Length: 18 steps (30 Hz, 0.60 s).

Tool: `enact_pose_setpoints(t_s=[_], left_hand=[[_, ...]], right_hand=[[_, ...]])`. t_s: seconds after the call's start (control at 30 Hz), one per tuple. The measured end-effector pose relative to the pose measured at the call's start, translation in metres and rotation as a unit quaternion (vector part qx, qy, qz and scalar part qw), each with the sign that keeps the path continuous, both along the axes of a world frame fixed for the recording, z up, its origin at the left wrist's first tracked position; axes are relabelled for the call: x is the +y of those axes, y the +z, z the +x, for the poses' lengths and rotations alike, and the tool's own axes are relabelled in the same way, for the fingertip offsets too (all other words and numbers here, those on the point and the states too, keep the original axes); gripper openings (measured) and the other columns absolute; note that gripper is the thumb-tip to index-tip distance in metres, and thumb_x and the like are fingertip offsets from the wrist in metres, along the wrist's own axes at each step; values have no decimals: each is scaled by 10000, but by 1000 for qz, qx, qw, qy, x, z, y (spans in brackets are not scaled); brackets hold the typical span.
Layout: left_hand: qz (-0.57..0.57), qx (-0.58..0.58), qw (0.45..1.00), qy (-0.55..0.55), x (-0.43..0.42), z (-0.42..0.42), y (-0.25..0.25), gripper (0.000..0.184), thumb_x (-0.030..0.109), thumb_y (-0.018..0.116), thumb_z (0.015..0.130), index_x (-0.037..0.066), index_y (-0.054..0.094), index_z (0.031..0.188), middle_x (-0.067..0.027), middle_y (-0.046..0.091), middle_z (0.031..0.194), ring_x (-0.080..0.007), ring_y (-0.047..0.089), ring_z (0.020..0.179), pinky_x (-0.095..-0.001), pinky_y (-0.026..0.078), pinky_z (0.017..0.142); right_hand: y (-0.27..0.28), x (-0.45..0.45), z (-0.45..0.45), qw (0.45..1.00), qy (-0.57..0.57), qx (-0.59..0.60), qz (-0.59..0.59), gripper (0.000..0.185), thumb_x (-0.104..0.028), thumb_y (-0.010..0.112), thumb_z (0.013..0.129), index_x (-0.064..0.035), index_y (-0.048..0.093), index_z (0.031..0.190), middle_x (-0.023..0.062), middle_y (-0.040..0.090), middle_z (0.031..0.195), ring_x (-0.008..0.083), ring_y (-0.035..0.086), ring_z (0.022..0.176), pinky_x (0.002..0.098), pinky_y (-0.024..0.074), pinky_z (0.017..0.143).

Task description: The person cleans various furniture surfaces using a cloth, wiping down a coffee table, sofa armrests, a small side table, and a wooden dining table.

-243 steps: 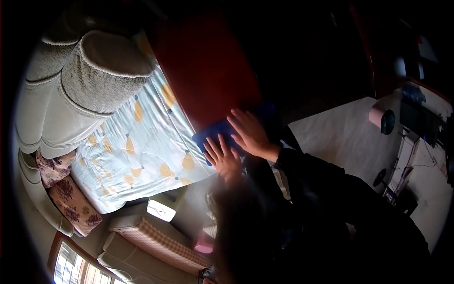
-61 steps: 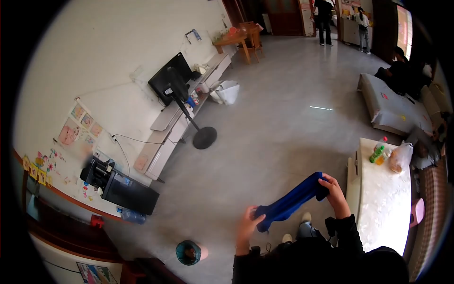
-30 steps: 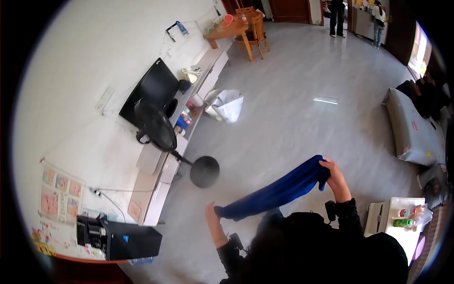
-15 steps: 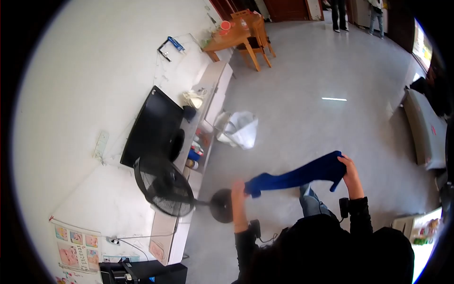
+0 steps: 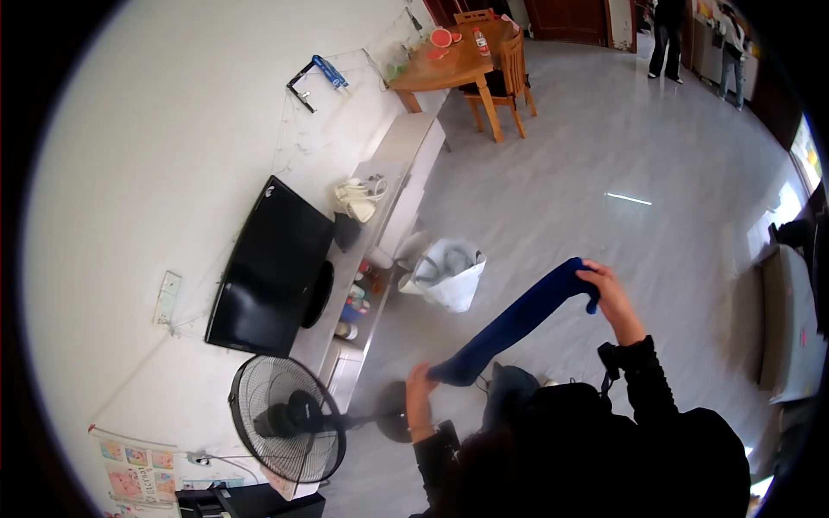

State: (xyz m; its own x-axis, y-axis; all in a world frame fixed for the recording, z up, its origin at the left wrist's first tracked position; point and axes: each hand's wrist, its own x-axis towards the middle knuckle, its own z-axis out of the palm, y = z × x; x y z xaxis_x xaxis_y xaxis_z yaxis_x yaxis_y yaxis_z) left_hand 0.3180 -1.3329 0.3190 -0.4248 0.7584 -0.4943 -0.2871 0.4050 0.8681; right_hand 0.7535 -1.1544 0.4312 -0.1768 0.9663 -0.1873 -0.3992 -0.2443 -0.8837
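Observation:
A dark blue cloth, long and gathered into a narrow band, is stretched between my two hands above the floor. My left hand is closed on its lower end, near the base of the fan. Higher and to the right, my right hand pinches the other end, where a short corner hangs down past the fingers. The cloth slopes up from left to right. Whether it is a towel or a garment I cannot tell.
To the left stand a black pedestal fan, a television and a long low cabinet. A white bag sits on the floor beside the cabinet. Farther off are a wooden table with chairs and two people. A grey sofa is at right.
The view has turned, so the room has shifted. The cloth now slopes more steeply and looks narrower, with its right end higher. Both hands still hold it.

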Motion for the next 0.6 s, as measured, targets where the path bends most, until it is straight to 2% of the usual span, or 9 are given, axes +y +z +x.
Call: enact_pose_setpoints(t_s=[0.07,0.17,0.23,0.27,0.3,0.37,0.43,0.5,0.6], left_hand=[[-10,-4,1000,28,37,-3,-6,227,249,597,908,122,605,1096,-38,583,885,-152,591,734,-296,495,623],[-86,21,996,11,99,-37,-70,245,243,626,884,90,618,1074,-72,613,947,-186,640,838,-341,558,617],[-59,206,964,-154,144,-66,-130,327,286,641,870,58,610,1102,-152,630,1003,-285,629,960,-379,544,748],[-11,318,912,-258,169,-78,-153,351,287,641,868,42,607,1118,-186,631,1037,-330,617,1000,-396,530,812],[-5,316,909,-271,206,-67,-135,351,287,641,868,42,607,1118,-186,631,1037,-330,617,1000,-396,530,812],[-172,499,786,-322,289,-9,-53,407,237,702,826,16,589,1148,-217,625,1084,-393,569,1057,-410,478,909],[129,378,815,-420,373,-9,-64,579,186,760,775,8,522,1272,-224,586,1211,-364,511,1189,-405,449,968],[233,205,881,-356,440,41,-21,801,158,793,740,35,380,1415,-203,501,1355,-303,436,1300,-384,406,1034],[224,96,833,-497,548,108,8,874,111,770,761,85,276,1482,-131,400,1458,-270,380,1348,-382,366,1076]], right_hand=[[21,39,-26,1000,5,-1,16,196,-56,634,851,9,649,1036,38,680,933,112,622,864,229,466,799],[36,100,-46,994,96,-49,-33,170,-60,632,855,-15,662,1015,19,671,907,90,608,841,219,465,782],[43,138,-58,990,126,-46,-45,172,-45,639,852,-21,670,1020,6,669,894,76,598,802,212,461,716],[38,158,-66,992,114,-46,-43,172,-45,639,852,-21,670,1020,6,669,894,76,598,802,212,461,716],[32,176,-73,992,117,-44,8,184,-36,641,849,-7,666,1029,3,672,890,68,593,775,208,452,676],[49,208,-83,990,117,-60,59,205,-18,645,846,18,662,1047,-6,673,859,49,575,714,200,427,593],[68,232,-86,984,141,-94,50,189,-25,643,850,11,668,1033,-4,669,842,48,572,710,200,427,591],[86,270,-92,978,166,-122,41,153,-35,642,855,-6,685,999,-1,654,783,50,562,673,193,415,566],[83,319,-96,987,91,-132,20,142,-40,643,853,-7,690,983,-3,651,762,54,552,636,188,401,538]])
